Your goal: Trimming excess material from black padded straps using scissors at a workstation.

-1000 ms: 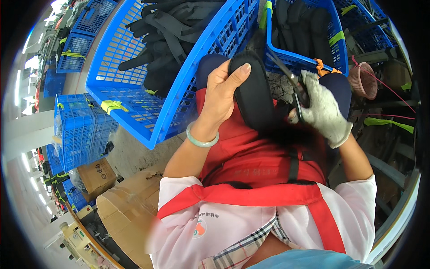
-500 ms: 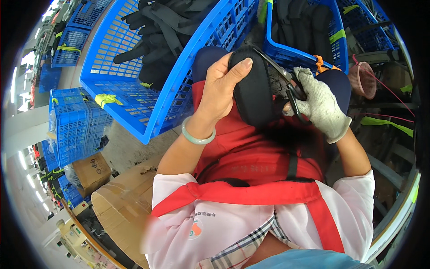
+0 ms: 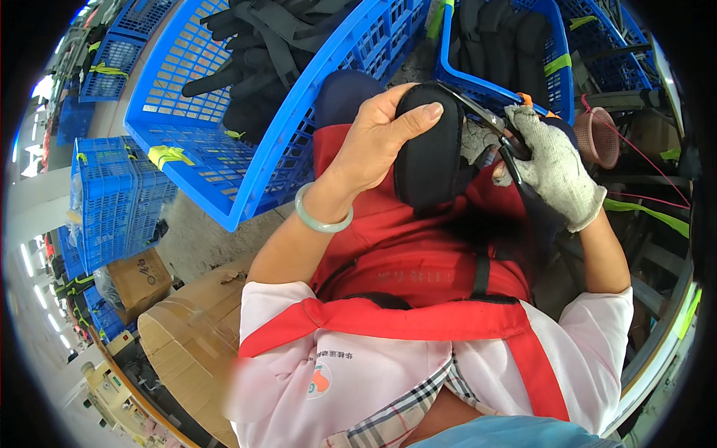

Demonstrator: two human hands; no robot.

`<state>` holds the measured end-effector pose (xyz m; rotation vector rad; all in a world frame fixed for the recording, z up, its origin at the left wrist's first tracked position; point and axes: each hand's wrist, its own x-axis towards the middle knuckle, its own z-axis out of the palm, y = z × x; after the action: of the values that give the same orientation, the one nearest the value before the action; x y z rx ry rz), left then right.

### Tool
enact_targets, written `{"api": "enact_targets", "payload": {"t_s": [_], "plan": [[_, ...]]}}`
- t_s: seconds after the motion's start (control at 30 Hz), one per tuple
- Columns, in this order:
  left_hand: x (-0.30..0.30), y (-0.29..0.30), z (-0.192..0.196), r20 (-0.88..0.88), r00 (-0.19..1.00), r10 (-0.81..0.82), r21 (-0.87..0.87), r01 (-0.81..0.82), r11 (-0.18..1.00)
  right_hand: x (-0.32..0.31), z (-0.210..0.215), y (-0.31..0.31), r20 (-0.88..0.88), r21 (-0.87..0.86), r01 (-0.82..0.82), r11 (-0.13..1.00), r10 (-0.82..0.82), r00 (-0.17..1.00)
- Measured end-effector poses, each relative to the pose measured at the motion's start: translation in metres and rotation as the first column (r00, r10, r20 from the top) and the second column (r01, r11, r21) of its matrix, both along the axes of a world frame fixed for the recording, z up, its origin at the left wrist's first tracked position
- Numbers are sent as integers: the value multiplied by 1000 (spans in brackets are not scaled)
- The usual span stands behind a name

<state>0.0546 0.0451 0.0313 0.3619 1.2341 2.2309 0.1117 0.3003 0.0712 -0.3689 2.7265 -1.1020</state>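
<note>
Left hand [image 3: 377, 142] bare, wrapped tight around a black pad [image 3: 429, 149], thumb pressed flat on top. Right hand [image 3: 553, 168] in a white knit glove, closed on small scissors [image 3: 489, 119] with orange handles. Blades open a little, tips right at the top edge of the pad.

Black pad up over the lap, above the red apron [image 3: 418, 254], between both hands. Long and rounded, like a thick soft strap. Dark all over, smooth cloth, puffy in the middle. Lower end hidden in shadow near the glove.

Could go wrong here: thumb very close to the blades, and no glove on that side, so a slip could nick the skin. Could also cut too deep and snip the cloth, not just a loose thread. Pad could twist if the grip goes loose. Hard to see any thread at the tips, too small to tell.

Big blue basket [image 3: 224, 149] just beside the knee, more black straps inside. Second blue basket [image 3: 560, 82] behind the scissors, also with dark pads. Green bangle [image 3: 317, 216] on the left wrist. Cardboard boxes [image 3: 187, 328] on the floor at the left.
</note>
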Motion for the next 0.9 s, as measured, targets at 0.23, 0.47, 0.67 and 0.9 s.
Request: {"api": "enact_targets", "payload": {"t_s": [0.23, 0.47, 0.67, 0.9], "plan": [[4, 2, 2, -12, 999, -30, -29, 30, 999, -1, 22, 3, 63, 152, -3, 988, -7, 998], [4, 5, 0, 5, 997, -77, -40, 77, 996, -4, 21, 16, 10, 8, -107, 994, 107, 994], [6, 7, 2, -10, 996, -93, -41, 93, 995, -14, 16, 38, 115, -112, -126, 986, 139, 984], [4, 7, 2, -72, 984, -161, -82, 155, 985, -14, 37, 25, 29, 280, -109, 954, 105, 994]]}}
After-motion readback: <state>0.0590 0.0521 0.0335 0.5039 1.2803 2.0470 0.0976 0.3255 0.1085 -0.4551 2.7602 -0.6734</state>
